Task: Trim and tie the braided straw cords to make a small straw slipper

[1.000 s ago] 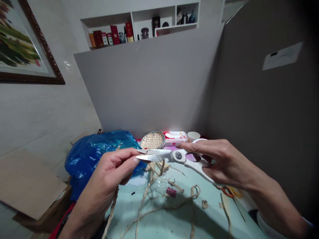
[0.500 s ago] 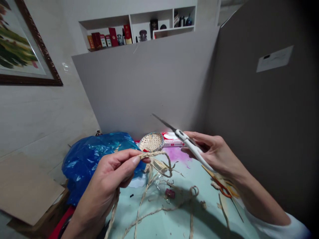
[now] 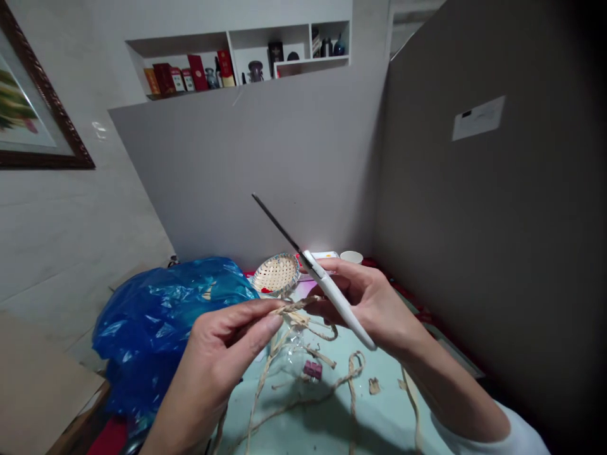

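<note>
My left hand (image 3: 230, 351) pinches a braided straw cord (image 3: 298, 305) between thumb and forefinger, above the table. Long strands of the cord hang below this hand. My right hand (image 3: 372, 297) is closed around white-handled scissors (image 3: 332, 296), their dark blades pointing up and to the left, past the cord. The blades look closed together. The right fingertips are close to the cord beside my left hand; whether they grip it is hidden behind the handle.
A blue plastic bag (image 3: 161, 328) bulges at the left, beside a woven basket (image 3: 275, 274). On the pale green table (image 3: 284, 436) lie straw cord pieces and a small purple block (image 3: 312, 370). A white cup (image 3: 351, 257) stands at the back. Grey panels (image 3: 256, 164) rise behind and at the right.
My right hand with the scissors has come left, up to the cord by my left hand. The view has turned slightly right. Orange-handled scissors on the table are now out of sight.
</note>
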`<state>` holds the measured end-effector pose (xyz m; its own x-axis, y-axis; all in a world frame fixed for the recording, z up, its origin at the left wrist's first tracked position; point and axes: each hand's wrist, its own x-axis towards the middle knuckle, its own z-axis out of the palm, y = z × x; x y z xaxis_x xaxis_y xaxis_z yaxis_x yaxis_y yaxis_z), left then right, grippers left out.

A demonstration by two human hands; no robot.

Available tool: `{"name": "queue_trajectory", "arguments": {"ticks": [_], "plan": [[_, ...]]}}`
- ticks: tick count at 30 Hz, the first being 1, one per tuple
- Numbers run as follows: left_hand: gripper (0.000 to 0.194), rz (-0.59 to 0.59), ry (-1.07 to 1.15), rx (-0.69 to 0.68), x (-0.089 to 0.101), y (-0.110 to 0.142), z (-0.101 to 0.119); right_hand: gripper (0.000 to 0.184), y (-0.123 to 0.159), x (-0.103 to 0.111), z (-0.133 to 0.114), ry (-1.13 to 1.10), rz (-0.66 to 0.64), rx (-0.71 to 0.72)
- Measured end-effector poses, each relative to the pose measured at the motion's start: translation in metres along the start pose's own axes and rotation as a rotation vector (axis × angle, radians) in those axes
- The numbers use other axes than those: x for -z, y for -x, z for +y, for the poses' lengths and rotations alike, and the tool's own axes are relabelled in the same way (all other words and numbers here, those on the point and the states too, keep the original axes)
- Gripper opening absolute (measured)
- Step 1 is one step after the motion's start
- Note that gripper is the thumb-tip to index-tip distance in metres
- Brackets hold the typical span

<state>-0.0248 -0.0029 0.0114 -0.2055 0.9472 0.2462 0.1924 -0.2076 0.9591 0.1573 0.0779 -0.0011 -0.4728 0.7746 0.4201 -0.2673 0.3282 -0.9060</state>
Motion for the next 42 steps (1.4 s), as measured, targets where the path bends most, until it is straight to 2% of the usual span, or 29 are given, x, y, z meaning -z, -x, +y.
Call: {"name": "queue_trajectory", "arguments": {"ticks": [5, 9, 12, 16, 22, 26, 32, 38, 42], "plan": [[0.011, 0.078, 0.076, 0.006, -0.008, 0.003, 0.002, 0.05, 0.001, 0.004, -0.003, 0.015, -0.001, 0.014], [0.01, 0.119, 0.027, -0.189, -0.011, 0.005, 0.0, 0.05, 0.0, 0.004, -0.005, -0.03, -0.013, -0.021], [0.014, 0.144, 0.025, -0.238, -0.012, 0.006, -0.003, 0.047, -0.001, 0.004, -0.005, -0.055, 0.002, -0.047], [0.016, 0.159, 0.042, -0.217, -0.013, 0.006, -0.004, 0.047, -0.002, 0.006, -0.003, -0.028, 0.02, -0.054], [0.003, 0.111, -0.078, -0.138, -0.012, 0.006, 0.001, 0.048, 0.001, 0.006, -0.006, 0.049, 0.04, 0.013], [0.004, 0.085, -0.092, -0.136, -0.014, 0.007, 0.0, 0.048, 0.003, 0.005, -0.008, 0.083, 0.024, 0.046], [0.008, 0.042, 0.016, -0.113, -0.015, 0.006, -0.007, 0.051, 0.003, 0.003, -0.006, 0.02, 0.013, 0.016], [0.008, 0.042, 0.124, 0.006, -0.013, 0.003, -0.007, 0.055, 0.001, 0.004, -0.003, -0.057, -0.01, 0.004], [0.012, -0.023, 0.282, 0.152, -0.013, 0.003, -0.005, 0.056, -0.001, 0.005, -0.001, -0.053, -0.011, -0.006]]}}
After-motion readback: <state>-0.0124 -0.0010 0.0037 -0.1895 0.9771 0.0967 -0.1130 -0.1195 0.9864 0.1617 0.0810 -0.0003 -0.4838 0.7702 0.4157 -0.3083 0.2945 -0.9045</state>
